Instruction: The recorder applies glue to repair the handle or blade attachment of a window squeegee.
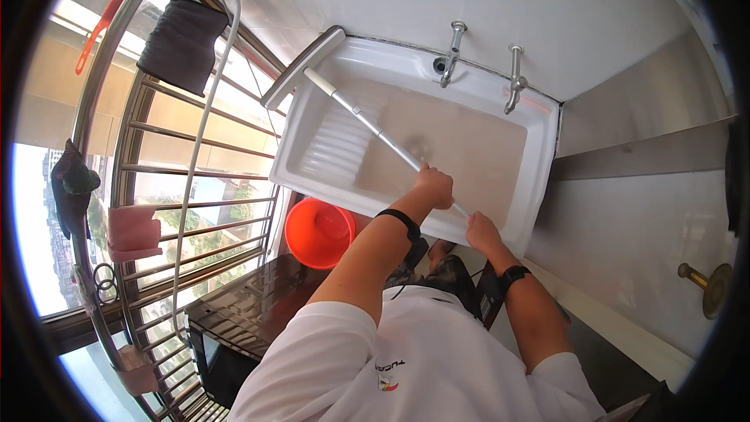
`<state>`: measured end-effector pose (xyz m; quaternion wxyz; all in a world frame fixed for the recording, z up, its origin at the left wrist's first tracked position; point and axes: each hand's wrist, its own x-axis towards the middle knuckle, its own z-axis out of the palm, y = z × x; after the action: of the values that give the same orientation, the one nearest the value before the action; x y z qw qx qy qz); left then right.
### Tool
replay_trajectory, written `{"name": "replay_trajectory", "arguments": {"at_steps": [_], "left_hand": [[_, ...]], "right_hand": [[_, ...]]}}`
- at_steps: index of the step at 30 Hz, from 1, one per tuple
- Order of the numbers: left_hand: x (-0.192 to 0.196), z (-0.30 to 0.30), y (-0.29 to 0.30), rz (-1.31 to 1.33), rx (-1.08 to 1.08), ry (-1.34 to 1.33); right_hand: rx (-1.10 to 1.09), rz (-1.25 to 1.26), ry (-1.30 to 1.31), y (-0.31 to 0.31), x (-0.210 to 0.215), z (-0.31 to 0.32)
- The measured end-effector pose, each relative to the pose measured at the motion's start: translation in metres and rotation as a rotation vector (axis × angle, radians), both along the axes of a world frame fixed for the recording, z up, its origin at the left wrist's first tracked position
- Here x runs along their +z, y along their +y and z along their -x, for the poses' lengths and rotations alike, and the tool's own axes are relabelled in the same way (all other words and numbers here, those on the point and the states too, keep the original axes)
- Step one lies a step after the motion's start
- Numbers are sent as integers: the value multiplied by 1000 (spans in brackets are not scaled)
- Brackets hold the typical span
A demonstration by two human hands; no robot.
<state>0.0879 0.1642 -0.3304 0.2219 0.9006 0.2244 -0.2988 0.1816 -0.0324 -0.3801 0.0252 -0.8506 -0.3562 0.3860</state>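
A long silver pole (380,134) with a pale grip at its far end slants across the white sink (539,180). My left hand (434,187) is closed round the pole near the sink's front side. Closer to me, over the front rim, my right hand (483,233) is closed round the pole's near end. Whatever lies beyond that end is hidden by my hands. Cloudy greyish water (469,129) stands in the basin, and a ribbed washboard (337,141) slopes along its left part.
Two metal taps, a left one (450,62) and a right one (516,82), jut from the wall over the sink. An orange-red bucket (318,234) stands left below it. Barred windows with a hanging dark cloth (183,45) and pink cloth (134,233) line the left.
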Motion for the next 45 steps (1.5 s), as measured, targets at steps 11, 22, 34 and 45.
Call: {"name": "replay_trajectory", "arguments": {"at_steps": [11, 22, 34, 45], "left_hand": [[-3, 4, 20, 0, 24, 15], [-12, 2, 10, -25, 3, 24], [-13, 3, 12, -60, -2, -15], [-12, 4, 11, -61, 1, -15]], "right_hand": [[-16, -64, 24, 20, 4, 5], [-24, -63, 12, 10, 6, 5], [-26, -83, 4, 13, 7, 6], [-28, -25, 22, 15, 11, 5]]}}
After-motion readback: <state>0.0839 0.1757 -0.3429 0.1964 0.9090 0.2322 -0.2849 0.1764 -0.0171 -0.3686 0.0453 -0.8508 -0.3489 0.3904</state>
